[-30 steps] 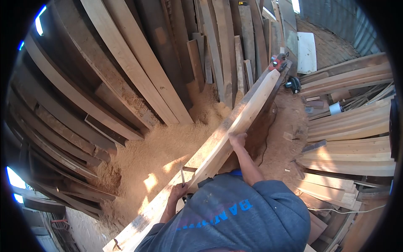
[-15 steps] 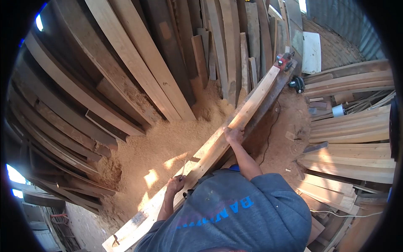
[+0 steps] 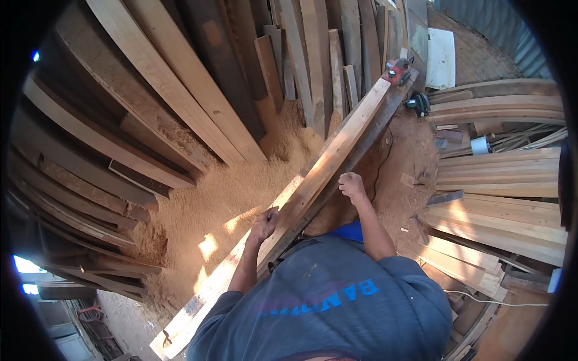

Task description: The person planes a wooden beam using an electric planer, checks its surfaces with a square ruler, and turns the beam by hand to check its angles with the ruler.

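Observation:
A long pale wooden beam (image 3: 328, 163) runs diagonally across the middle of the view. My left hand (image 3: 263, 225) is at its upper side, fingers closed around a small dark-looking thing that I cannot make out. Off the beam's lower right side, my right hand (image 3: 351, 185) is curled into a closed shape; whatever its fingers hold, if anything, is hidden. At the beam's far end sits a red power tool (image 3: 397, 71), with neither hand near it.
Sawdust (image 3: 241, 192) covers the ground left of the beam. Tall boards (image 3: 205, 90) lean behind it, and stacked planks (image 3: 497, 171) lie on the right. A dark green power tool (image 3: 418, 104) and a black cord (image 3: 380, 162) are beyond my right hand.
My right hand has come off the beam and moved down and right. My left hand has shifted up along the beam; the thin light stick seen at it earlier no longer shows.

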`<act>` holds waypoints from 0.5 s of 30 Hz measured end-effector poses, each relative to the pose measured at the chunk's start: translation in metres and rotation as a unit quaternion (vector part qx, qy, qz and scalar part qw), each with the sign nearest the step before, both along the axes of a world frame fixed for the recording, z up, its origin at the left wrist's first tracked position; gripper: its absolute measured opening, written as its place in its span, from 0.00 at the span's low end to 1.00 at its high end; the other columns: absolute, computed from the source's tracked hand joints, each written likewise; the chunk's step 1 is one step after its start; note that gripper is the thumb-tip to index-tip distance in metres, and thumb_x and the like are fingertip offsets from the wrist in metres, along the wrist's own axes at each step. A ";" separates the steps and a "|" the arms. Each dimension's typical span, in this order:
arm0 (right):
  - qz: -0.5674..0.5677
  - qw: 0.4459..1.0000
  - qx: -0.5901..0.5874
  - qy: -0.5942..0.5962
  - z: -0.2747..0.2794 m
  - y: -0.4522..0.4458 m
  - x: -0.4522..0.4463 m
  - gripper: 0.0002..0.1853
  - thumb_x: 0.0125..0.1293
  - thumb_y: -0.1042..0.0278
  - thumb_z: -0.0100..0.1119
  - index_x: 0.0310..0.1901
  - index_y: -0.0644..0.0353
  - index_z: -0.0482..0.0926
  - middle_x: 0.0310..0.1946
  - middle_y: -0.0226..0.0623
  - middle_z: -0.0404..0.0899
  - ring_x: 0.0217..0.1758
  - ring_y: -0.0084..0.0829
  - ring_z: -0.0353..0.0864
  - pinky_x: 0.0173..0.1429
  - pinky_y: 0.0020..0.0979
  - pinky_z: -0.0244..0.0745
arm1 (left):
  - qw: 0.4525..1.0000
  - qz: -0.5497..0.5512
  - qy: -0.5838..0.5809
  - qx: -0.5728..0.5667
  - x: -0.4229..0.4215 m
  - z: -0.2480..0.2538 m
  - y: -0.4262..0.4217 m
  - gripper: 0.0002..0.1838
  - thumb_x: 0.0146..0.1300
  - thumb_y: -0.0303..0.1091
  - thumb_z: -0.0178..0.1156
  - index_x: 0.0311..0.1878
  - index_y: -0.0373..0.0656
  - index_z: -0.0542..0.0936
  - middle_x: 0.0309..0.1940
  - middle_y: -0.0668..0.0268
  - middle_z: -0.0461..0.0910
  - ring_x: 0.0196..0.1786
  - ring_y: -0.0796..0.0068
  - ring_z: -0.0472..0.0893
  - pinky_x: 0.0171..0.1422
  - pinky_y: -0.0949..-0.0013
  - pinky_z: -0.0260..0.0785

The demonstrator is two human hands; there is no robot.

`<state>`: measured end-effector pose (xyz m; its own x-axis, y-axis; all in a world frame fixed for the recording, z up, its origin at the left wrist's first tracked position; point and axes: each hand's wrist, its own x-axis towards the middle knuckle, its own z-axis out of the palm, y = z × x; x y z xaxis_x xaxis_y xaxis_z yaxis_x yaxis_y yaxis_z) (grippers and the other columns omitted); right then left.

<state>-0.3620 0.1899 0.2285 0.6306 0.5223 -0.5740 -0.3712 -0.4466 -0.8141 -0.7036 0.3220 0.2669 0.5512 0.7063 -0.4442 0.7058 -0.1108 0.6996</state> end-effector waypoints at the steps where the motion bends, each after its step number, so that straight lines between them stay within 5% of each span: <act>1: -0.006 1.000 0.010 0.008 0.006 -0.005 0.008 0.08 0.72 0.64 0.58 0.43 0.60 0.80 0.35 0.33 0.81 0.27 0.19 0.78 0.23 0.21 0.69 | 0.999 0.009 -0.032 -0.008 0.017 0.000 -0.003 0.28 0.77 0.56 0.52 0.65 0.44 0.81 0.53 0.44 0.85 0.58 0.47 0.84 0.66 0.53 0.74; 5: 0.089 0.992 0.086 -0.007 0.021 -0.034 0.038 0.12 0.73 0.65 0.60 0.51 0.64 0.79 0.39 0.35 0.82 0.35 0.22 0.82 0.37 0.25 0.79 | 0.988 -0.003 -0.141 0.060 0.100 0.011 -0.019 0.30 0.79 0.54 0.50 0.70 0.40 0.77 0.64 0.42 0.77 0.70 0.45 0.74 0.76 0.50 0.63; 9: 0.250 0.938 0.184 -0.153 0.060 -0.058 0.045 0.25 0.67 0.64 0.66 0.60 0.69 0.75 0.48 0.46 0.85 0.52 0.44 0.85 0.57 0.38 0.79 | 0.982 -0.069 -0.163 0.070 0.194 0.040 -0.053 0.35 0.80 0.58 0.45 0.76 0.39 0.68 0.73 0.40 0.66 0.77 0.38 0.62 0.83 0.47 0.49; 11: 0.312 0.877 0.186 -0.313 0.072 -0.066 0.057 0.24 0.66 0.65 0.65 0.60 0.67 0.74 0.48 0.52 0.84 0.53 0.52 0.84 0.58 0.41 0.78 | 0.979 -0.127 -0.137 0.085 0.248 0.071 -0.077 0.36 0.80 0.59 0.44 0.76 0.37 0.67 0.73 0.39 0.66 0.77 0.36 0.62 0.83 0.47 0.49; 15: 0.341 0.879 0.148 -0.300 0.141 -0.097 0.119 0.21 0.64 0.67 0.62 0.58 0.64 0.77 0.48 0.60 0.83 0.55 0.62 0.81 0.58 0.48 0.78 | 0.971 -0.111 -0.192 -0.085 0.345 0.062 -0.126 0.41 0.79 0.61 0.45 0.78 0.35 0.60 0.74 0.38 0.62 0.79 0.36 0.59 0.84 0.45 0.46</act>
